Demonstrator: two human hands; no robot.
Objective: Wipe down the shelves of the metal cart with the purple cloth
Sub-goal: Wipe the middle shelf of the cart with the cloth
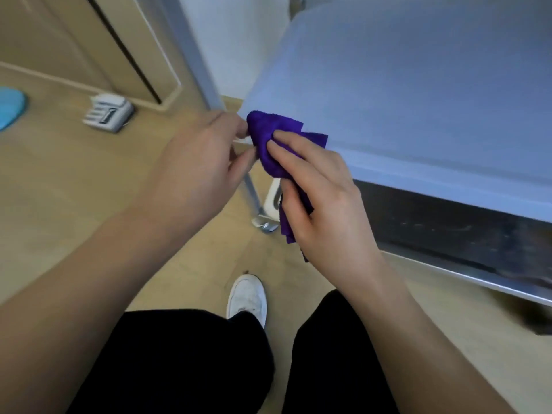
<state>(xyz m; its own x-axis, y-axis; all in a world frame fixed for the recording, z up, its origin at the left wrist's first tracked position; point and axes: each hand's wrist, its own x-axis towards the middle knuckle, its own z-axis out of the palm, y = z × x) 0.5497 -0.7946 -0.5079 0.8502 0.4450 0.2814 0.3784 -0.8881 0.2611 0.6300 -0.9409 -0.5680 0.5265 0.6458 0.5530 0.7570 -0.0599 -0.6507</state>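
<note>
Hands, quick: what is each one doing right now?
Left hand: fingers pinching the top end of the purple cloth.
Right hand: closed on the cloth, the rest hanging below it.

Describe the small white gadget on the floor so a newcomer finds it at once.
Start at the metal cart and look left across the wooden floor toward the beige door. The white power strip lies at its foot, boxy and ribbed, unlike the round blue object further left.

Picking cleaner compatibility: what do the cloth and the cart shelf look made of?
Purple cloth: looks like microfiber or terry, with a fuzzy nap at the bunched edge, matte. Cart top shelf: likely stainless steel, smooth brushed sheen with soft bluish reflection; blur leaves it uncertain.
</note>
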